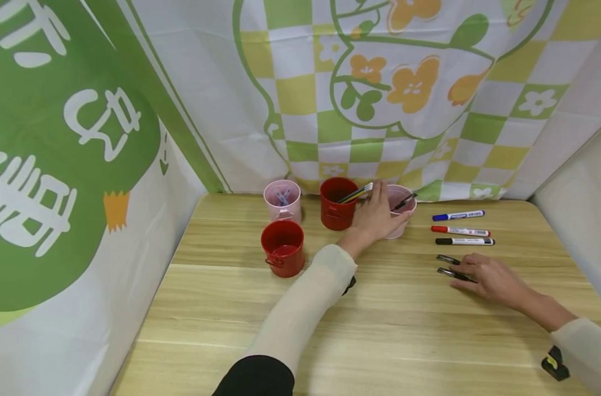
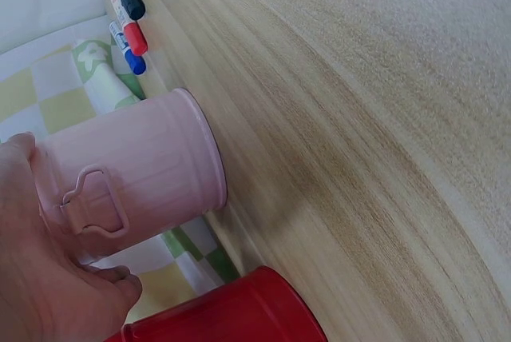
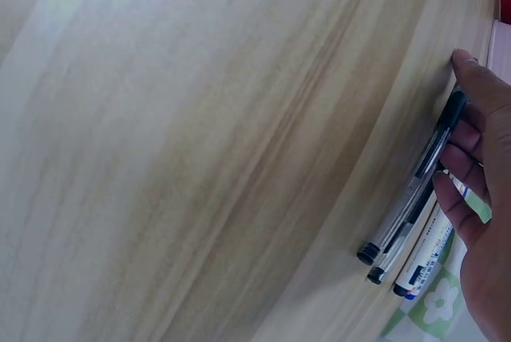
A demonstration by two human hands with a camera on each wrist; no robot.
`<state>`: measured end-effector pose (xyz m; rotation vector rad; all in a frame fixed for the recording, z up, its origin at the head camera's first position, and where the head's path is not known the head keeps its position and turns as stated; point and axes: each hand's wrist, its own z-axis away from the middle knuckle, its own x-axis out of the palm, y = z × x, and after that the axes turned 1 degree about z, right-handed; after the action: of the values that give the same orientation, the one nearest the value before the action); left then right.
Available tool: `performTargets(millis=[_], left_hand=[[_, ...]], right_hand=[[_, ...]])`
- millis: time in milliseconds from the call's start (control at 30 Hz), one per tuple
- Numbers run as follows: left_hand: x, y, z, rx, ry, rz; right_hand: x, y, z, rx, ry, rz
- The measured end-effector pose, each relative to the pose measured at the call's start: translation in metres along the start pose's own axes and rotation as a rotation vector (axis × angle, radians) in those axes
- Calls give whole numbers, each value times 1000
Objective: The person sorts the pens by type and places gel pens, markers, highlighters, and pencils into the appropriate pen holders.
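Observation:
My left hand [image 1: 375, 219] grips the upper part of a pink bucket [image 1: 395, 230], thumb to the right and fingers to the left. A dark pen [image 1: 404, 201] leans inside that bucket. In the left wrist view the fingers lie around its mouth end, beside the wire handle [image 2: 104, 202]. On the right, my right hand [image 1: 493, 279] reaches over two black-capped pens with clear barrels, the farther pen [image 1: 447, 259] and the nearer pen [image 1: 451, 273]. Thumb and fingers are spread around the pens' ends in the right wrist view; the pens lie on the table.
Blue [image 1: 458, 215], red [image 1: 460, 231] and black [image 1: 465, 241] markers lie in a row behind the pens. A red bucket [image 1: 336, 217] holds pencils [image 1: 356, 194]. Left of it stand a pink bucket [image 1: 282, 210] with bluish sticks and another red bucket [image 1: 287, 264]. A patterned cloth hangs behind.

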<state>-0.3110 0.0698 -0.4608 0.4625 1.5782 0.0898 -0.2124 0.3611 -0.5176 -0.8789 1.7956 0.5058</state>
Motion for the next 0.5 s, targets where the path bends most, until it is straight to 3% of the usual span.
performTargets(millis=[500], left_hand=[[3,-1,-3,-7,-7,-5]], right_hand=[[10,5,3,-6,76,-80]])
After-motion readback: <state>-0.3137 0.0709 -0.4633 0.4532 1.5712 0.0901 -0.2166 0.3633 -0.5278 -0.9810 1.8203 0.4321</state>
